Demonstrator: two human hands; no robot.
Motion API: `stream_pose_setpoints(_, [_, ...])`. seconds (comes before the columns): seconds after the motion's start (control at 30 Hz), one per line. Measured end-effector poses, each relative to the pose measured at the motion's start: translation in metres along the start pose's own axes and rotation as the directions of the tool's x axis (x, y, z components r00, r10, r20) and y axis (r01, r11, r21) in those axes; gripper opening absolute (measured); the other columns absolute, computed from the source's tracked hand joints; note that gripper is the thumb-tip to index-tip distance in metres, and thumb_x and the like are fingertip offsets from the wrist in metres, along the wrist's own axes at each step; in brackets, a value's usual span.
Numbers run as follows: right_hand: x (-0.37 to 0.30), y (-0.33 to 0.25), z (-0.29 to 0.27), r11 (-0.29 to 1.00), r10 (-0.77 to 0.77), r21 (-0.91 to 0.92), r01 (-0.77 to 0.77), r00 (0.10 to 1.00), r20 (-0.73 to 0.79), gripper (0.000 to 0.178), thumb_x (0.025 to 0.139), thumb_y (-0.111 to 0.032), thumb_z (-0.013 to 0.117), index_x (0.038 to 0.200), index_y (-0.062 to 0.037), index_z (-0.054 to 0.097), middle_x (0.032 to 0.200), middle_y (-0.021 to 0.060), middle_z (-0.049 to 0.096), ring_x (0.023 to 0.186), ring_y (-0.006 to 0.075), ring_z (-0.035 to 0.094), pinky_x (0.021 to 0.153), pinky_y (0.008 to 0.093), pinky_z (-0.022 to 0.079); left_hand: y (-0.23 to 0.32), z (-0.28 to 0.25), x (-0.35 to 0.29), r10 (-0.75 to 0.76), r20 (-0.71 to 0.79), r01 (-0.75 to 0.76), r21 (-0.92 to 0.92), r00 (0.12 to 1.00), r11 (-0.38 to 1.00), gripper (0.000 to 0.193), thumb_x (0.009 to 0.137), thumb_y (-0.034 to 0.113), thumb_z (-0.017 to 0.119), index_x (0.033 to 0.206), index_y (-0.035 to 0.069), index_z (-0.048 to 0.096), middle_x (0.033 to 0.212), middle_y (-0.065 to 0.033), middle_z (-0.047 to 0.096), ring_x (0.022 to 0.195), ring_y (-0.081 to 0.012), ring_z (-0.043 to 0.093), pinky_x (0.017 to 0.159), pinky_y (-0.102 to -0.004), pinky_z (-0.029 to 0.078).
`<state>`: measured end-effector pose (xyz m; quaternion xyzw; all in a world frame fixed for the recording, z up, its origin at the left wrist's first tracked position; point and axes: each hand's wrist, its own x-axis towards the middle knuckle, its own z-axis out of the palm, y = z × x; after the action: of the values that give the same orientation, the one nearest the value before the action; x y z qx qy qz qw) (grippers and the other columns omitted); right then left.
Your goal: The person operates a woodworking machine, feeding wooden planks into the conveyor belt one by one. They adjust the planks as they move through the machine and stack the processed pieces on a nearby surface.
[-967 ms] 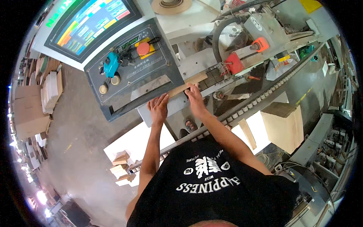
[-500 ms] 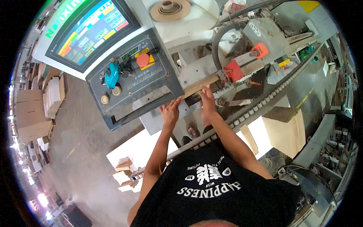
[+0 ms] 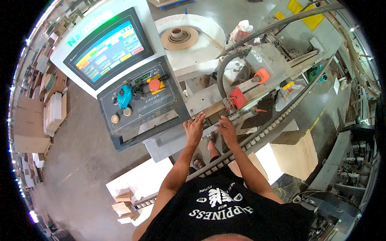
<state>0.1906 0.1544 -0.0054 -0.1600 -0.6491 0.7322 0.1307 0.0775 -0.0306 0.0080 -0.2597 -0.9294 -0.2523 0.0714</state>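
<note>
A narrow brown wood strip [image 3: 214, 110] lies along the metal bed of an edge-banding machine, just right of the control panel. My left hand [image 3: 194, 129] rests at the strip's left end, its fingers stretched forward and touching it, with no grip around it. Nearer to me than the strip, my right hand [image 3: 228, 131] hovers by the bed's front edge, fingers loosely bent and apart, nothing visible in them. The strip's right end meets a red block [image 3: 238, 98] with clamp parts beside it. My left fingers cover part of the strip.
The control panel [image 3: 140, 102] with a lit screen [image 3: 107, 51] and red button [image 3: 154, 84] stands at left. Behind lies a coil of brown edge tape [image 3: 179, 37] on a round white table. A roller rail [image 3: 257, 135] crosses before me. Stacked boards [image 3: 294, 154] sit at right.
My right hand has come off the strip toward me. My left hand has shifted right, past the panel's corner, along the strip. The whole view has also shifted.
</note>
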Motion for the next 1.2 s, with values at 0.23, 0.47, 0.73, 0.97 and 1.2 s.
stream_pose_setpoints(0.23, [-0.064, -0.003, -0.063, 0.954, -0.120, -0.299, 0.035, 0.955, -0.272, 0.031, 0.100, -0.019, 0.078, 0.126, -0.0043, 0.070, 0.130, 0.0093, 0.069, 0.111, 0.0206, 0.069, 0.098, 0.0369, 0.057, -0.012, -0.004, -0.002, 0.094, 0.018, -0.094, 0.027, 0.995, 0.995, 0.053, 0.094, 0.002, 0.064, 0.140, 0.027, 0.070, 0.157, 0.0106, 0.061, 0.110, -0.0251, 0.061, 0.108, -0.0492, 0.037])
stream_pose_setpoints(0.47, [-0.097, 0.069, -0.181, 0.971, -0.208, -0.212, 0.110, 0.826, -0.524, 0.023, 0.106, -0.027, 0.069, 0.112, -0.0039, 0.068, 0.104, 0.0065, 0.066, 0.089, 0.0154, 0.063, 0.081, 0.0342, 0.054, 0.017, -0.020, 0.012, 0.251, 0.139, -0.260, 0.051, 0.958, 0.964, 0.062, 0.091, 0.004, 0.062, 0.149, 0.025, 0.062, 0.161, 0.0076, 0.057, 0.117, -0.0244, 0.062, 0.109, -0.0503, 0.038])
stream_pose_setpoints(0.73, [-0.116, 0.017, -0.179, 0.777, -0.350, -0.616, -0.129, 0.726, -0.592, 0.030, 0.093, -0.016, 0.078, 0.117, -0.0022, 0.067, 0.105, 0.0150, 0.070, 0.097, 0.0305, 0.069, 0.089, 0.0430, 0.056, 0.034, 0.005, 0.058, 0.255, 0.111, -0.263, 0.063, 0.960, 0.963, 0.042, 0.101, 0.020, 0.065, 0.142, 0.023, 0.068, 0.152, 0.0052, 0.065, 0.120, -0.0279, 0.064, 0.119, -0.0578, 0.032])
stream_pose_setpoints(0.97, [-0.204, 0.016, -0.234, 0.342, 0.020, -0.826, -0.449, 0.882, -0.471, 0.085, 0.081, -0.046, 0.089, 0.148, -0.0063, 0.057, 0.154, 0.0196, 0.054, 0.143, 0.0420, 0.050, 0.120, 0.0511, 0.043, 0.041, 0.029, 0.074, 0.174, -0.009, -0.174, -0.001, 0.985, 0.985, 0.020, 0.100, 0.030, 0.068, 0.111, 0.021, 0.081, 0.114, 0.0039, 0.080, 0.108, -0.0240, 0.065, 0.110, -0.0555, 0.034])
stream_pose_setpoints(1.2, [-0.272, 0.092, -0.269, 0.005, 0.271, -0.910, -0.414, 0.877, -0.397, 0.089, 0.083, -0.045, 0.087, 0.156, -0.0087, 0.052, 0.166, 0.0161, 0.043, 0.152, 0.0369, 0.042, 0.126, 0.0547, 0.037, -0.031, -0.001, -0.007, 0.186, -0.227, -0.189, 0.010, 0.956, 0.982, 0.013, 0.101, 0.026, 0.069, 0.107, 0.021, 0.079, 0.096, 0.0001, 0.077, 0.097, -0.0237, 0.068, 0.102, -0.0487, 0.041])
